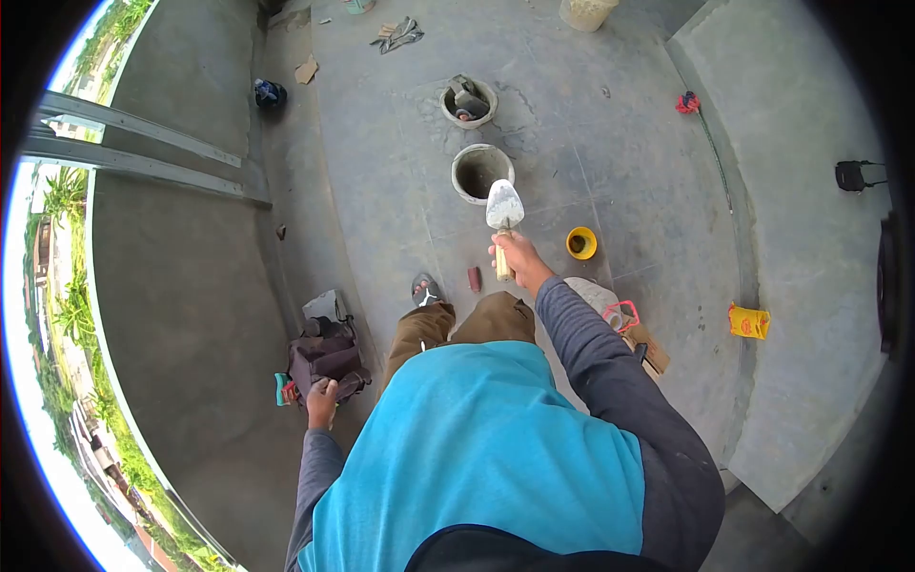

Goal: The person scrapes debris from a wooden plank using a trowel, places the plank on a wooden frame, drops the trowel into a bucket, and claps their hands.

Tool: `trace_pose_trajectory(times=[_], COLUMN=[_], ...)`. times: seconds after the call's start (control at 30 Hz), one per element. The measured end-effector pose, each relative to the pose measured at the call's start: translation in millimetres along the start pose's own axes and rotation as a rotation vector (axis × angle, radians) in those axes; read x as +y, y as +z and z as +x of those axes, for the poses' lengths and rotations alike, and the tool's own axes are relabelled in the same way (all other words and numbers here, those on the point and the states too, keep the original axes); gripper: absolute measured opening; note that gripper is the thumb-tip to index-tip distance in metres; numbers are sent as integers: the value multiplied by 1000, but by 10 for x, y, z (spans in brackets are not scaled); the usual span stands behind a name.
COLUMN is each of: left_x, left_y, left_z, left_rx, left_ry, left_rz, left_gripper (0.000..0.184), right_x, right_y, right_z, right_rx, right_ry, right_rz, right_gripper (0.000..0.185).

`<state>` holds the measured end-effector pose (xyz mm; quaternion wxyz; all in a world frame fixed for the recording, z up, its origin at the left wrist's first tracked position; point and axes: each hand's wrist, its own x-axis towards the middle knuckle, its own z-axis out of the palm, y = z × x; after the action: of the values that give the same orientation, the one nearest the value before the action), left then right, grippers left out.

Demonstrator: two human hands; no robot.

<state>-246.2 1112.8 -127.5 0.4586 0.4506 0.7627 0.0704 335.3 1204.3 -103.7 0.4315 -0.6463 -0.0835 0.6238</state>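
Note:
My right hand (518,259) is wrapped round the wooden handle of a trowel (504,204), whose pale, smeared blade points away from me. Just beyond the blade stands an open round bucket (457,177), grey inside. Farther off, a second round container (446,98) holds grey objects I cannot make out clearly. My left hand (322,402) is closed beside a dark purple bag (329,360) at the lower left; whether its fingers grip the fabric is too small to tell. A yellow cup (594,245) stands to the right of the trowel.
A brownish-red object (474,278) lies near my feet. At the right are a yellow packet (749,321), a red-handled item (624,313) and cardboard (651,351). A pale bucket (588,11) and gloves (396,35) are farther off. Low walls (181,286) flank the floor.

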Motion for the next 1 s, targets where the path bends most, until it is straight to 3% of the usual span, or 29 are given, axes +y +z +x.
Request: trace_pose_trajectory(times=[0.1, 0.17, 0.27, 0.37, 0.5, 0.57, 0.6, 0.7, 0.73, 0.8, 0.83, 0.9, 0.93, 0.97, 1.0], left_x=[1574, 2500, 3412, 3812, 3803, 3425, 3562, 4290, 4750, 5289, 5544, 6151, 6446, 6710, 6944], left_y=[-1051, -1520, -1745, -1473, -942, -894, -912, -1012, -1016, -1103, -1152, -1069, -969, -831, -678], left_z=[704, 963, 1233, 1549, 2000, 2272, 2268, 2447, 2529, 2864, 2993, 3290, 3452, 3607, 3756], left_rx=[355, 450, 474, 366, 58, -148, -314, -221, -150, -65, 8, -25, -51, -110, -173], left_ry=[286, 389, 429, 436, 158, -184, -109, -258, -182, -139, -80, 0, 82, 195, 306], left_rz=[-11, -63, -135, 26, 443, 386, 418, 469, 492, 440, 369, 440, 482, 437, 390], left_gripper=[50, 49, 48, 46, 56, 61, 63, 64, 64, 64, 65, 66, 67, 70, 72], right_x=[-467, -676, -968, -1168, -1331, -1356, -1492, -1607, -1741, -2130, -2131, -2282, -2531, -2820, -3208], right_y=[363, 548, 761, 875, 843, 782, 744, 563, 569, 556, 624, 721, 814, 994, 1029], right_z=[418, 872, 1626, 2555, 3882, 4475, 4615, 5271, 5370, 5363, 5359, 5370, 5129, 4852, 4516], right_rx=[-12, 9, 46, 117, 213, 347, 368, 364, 353, 455, 457, 557, 486, 474, 325], right_ry=[39, 65, 69, 83, 105, 96, 93, 225, 242, 408, 436, 483, 412, 243, 187], right_rz=[117, 223, 286, 333, 370, 328, 306, 258, 266, 224, 241, 159, 178, 345, 219], right_gripper=[31, 31, 33, 33, 22, 20, 21, 28, 28, 55, 55, 87, 106, 103, 99])
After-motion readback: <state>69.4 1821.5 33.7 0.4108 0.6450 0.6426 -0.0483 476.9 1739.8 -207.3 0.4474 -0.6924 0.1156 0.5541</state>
